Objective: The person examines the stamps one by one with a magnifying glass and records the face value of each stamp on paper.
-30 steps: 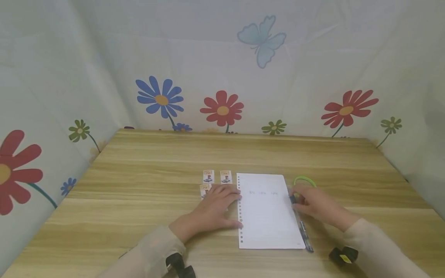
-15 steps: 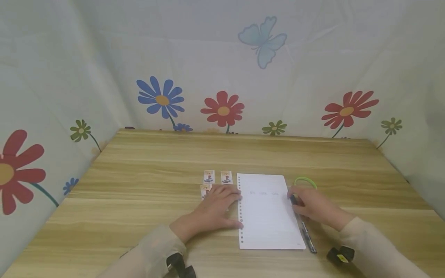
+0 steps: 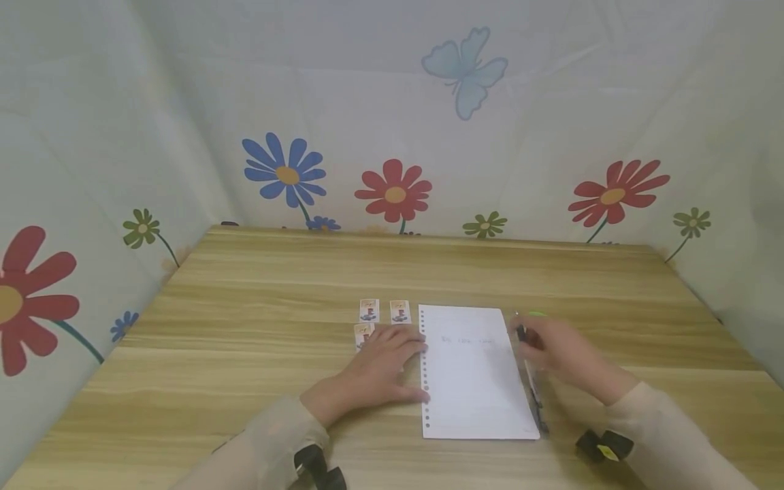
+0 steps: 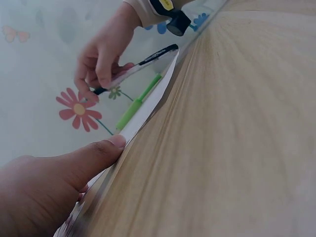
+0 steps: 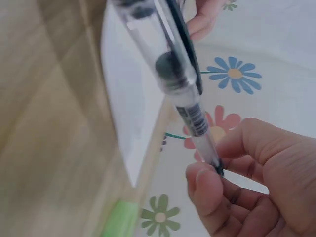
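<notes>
My left hand (image 3: 380, 371) rests on the table, with fingertips and thumb on the punched left edge of a white sheet of paper (image 3: 471, 388). A short line of faint writing runs across the sheet's upper part. Beside its right edge, my right hand (image 3: 560, 350) pinches a clear-barrelled pen (image 5: 197, 121) near one dark end. The pen, with its black clip and barcode label, is lifted off the table in the right wrist view. In the left wrist view, my left thumb (image 4: 101, 153) presses the paper's edge.
Small printed cards (image 3: 400, 312) lie left of the paper, partly under my left hand. A bright green slender thing (image 4: 129, 113) lies past the paper's right side, mostly hidden by my right hand in the head view. The wooden table (image 3: 275, 272) meets a flower-printed cloth behind.
My right hand has moved slightly right and up, lifting the pen from beside the paper and covering more of the green thing. My left hand stays in place.
</notes>
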